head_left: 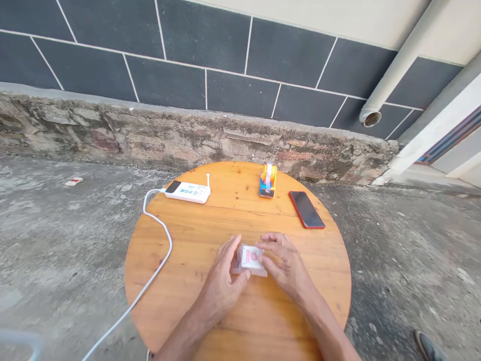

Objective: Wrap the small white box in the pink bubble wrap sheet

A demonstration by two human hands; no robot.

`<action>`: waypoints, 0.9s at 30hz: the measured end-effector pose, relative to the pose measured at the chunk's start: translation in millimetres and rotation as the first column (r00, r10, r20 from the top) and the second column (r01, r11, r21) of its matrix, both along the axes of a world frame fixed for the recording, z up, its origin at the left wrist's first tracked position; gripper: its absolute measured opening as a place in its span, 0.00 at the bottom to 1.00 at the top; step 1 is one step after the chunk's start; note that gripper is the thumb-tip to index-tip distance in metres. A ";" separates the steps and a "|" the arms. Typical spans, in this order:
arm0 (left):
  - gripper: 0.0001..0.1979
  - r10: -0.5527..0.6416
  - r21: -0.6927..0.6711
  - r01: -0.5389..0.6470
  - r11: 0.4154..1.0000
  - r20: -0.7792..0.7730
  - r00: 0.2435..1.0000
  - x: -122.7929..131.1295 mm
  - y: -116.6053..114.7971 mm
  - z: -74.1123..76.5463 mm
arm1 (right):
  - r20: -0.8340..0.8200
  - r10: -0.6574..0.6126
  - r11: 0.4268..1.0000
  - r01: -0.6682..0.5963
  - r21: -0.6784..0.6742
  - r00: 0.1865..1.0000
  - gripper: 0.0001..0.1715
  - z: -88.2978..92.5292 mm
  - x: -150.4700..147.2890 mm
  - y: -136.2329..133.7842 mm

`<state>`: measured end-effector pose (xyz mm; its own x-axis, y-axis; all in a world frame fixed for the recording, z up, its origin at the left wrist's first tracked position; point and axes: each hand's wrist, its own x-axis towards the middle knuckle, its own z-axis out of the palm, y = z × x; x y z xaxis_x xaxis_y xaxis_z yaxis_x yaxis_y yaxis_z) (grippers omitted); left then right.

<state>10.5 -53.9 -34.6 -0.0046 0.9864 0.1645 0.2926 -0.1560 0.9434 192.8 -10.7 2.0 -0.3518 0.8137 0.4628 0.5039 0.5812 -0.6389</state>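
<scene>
At the left of the round wooden table (pixel 180 291), we see a white portable device (pixel 188 192) with a dark panel, a white cable (pixel 169 235) running from its end. Nearer to us, our left hand (pixel 224 283) slants inward from the lower left, turned on its side, its fingers close together and pointing away, the thumb held well apart from them. The thumb tip lies at the near edge of a clear plastic bag (pixel 259 273), which sits flat on the table between our hands and holds a small white pack (pixel 251 256) with red print. From the lower right comes our right hand (pixel 283 260), its fingers bent and parted over the pack's right side, thumb apart from forefinger; we cannot tell whether their tips touch the bag. Farther right lies a red-edged smartphone (pixel 307 209), screen up.
</scene>
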 end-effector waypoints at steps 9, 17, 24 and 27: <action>0.27 0.046 -0.130 0.027 0.991 0.525 0.850 -14.5 6.2 -2.3 | -0.041 -0.112 0.963 0.098 -0.250 0.993 0.13 12.1 0.9 -41.1; 0.23 -0.031 -0.128 0.115 0.985 0.526 0.850 -13.8 2.9 1.0 | -0.024 -0.104 0.942 0.091 -0.322 0.994 0.17 -4.7 -0.1 -54.8; 0.22 -0.013 -0.144 0.095 0.985 0.488 0.873 -8.8 3.0 7.0 | 0.008 -0.096 0.946 0.093 -0.311 0.995 0.18 -2.0 -4.8 -52.2; 0.22 -0.009 -0.149 0.088 0.985 0.464 0.886 -7.9 4.7 5.3 | 0.033 -0.114 0.944 0.119 -0.308 0.993 0.17 -3.2 -4.4 -52.6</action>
<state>2.6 -49.1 -29.3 0.0078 1.0000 -0.0057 -0.1846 0.0070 0.9828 188.4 -63.2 -1.2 -0.2507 0.9516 0.1776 0.5668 0.2930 -0.7700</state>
